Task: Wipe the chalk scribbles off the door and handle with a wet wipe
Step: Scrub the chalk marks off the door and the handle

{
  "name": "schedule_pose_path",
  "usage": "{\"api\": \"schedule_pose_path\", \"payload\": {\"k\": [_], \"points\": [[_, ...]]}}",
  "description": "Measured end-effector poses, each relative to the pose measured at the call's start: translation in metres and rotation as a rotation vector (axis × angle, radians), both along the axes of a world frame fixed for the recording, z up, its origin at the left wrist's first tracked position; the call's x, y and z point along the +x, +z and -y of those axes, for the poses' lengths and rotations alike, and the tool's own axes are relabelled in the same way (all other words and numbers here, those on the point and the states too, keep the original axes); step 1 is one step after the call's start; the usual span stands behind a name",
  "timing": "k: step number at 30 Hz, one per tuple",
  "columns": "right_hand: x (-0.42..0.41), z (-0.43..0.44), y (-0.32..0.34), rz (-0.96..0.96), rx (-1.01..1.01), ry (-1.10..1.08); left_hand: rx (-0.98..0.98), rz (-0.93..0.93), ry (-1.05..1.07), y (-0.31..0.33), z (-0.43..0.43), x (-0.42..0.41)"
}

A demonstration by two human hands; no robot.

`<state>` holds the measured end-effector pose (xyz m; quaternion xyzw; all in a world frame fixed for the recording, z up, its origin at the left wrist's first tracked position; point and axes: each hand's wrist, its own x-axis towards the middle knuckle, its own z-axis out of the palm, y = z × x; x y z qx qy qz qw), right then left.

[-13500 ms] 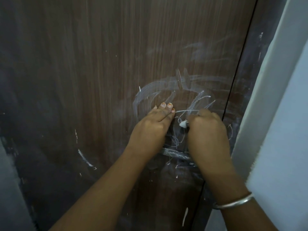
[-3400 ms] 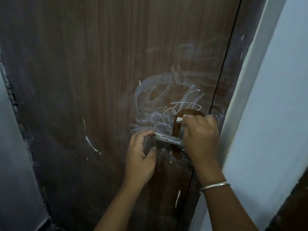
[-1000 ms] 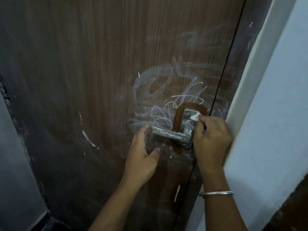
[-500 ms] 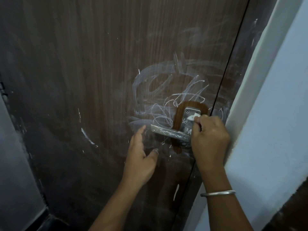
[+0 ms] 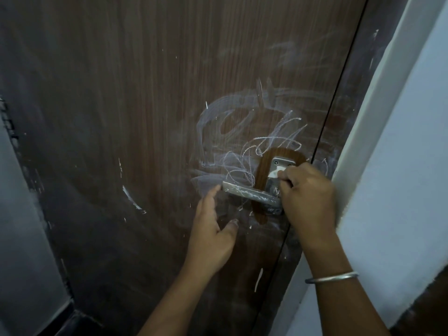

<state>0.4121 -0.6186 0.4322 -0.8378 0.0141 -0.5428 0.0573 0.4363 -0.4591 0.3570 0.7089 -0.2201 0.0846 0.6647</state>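
Observation:
A brown wood-grain door fills the view, with white chalk scribbles and smears above and left of its metal lever handle. The handle's plate also carries chalk marks. My right hand pinches a small white piece, which looks like chalk, against the plate. My left hand is open just below the lever's free end, forefinger near its tip and thumb spread. No wet wipe is in view.
A white door frame and pale blue wall stand close on the right. A silver bangle sits on my right wrist. More chalk streaks mark the door lower left. A grey wall edges the left.
My right hand with the white piece has moved from the door above the lever onto the handle plate and shifted slightly on it. My left hand has let go of the lever and spread open.

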Motion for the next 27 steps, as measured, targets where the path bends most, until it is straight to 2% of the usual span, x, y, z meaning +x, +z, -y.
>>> {"api": "schedule_pose_path", "payload": {"k": [4,8,13,18,24,27], "points": [[-0.002,0.001,0.005,0.045,0.017,-0.014,-0.011,-0.002,0.002,-0.002,0.003,0.0],[0.003,-0.002,0.01,-0.113,-0.068,0.02,-0.035,-0.014,-0.008,-0.002,0.008,0.001],[0.0,-0.004,0.016,-0.159,0.03,-0.012,-0.026,-0.006,0.002,-0.002,0.007,0.001],[0.003,-0.005,0.019,-0.289,-0.112,-0.01,-0.014,-0.009,-0.008,-0.001,0.008,0.0],[0.0,-0.005,0.018,-0.224,-0.052,0.019,-0.001,-0.006,-0.001,-0.001,0.008,0.0],[0.002,-0.003,0.02,-0.314,-0.119,0.054,-0.003,-0.022,-0.012,-0.002,0.012,0.0]]}}
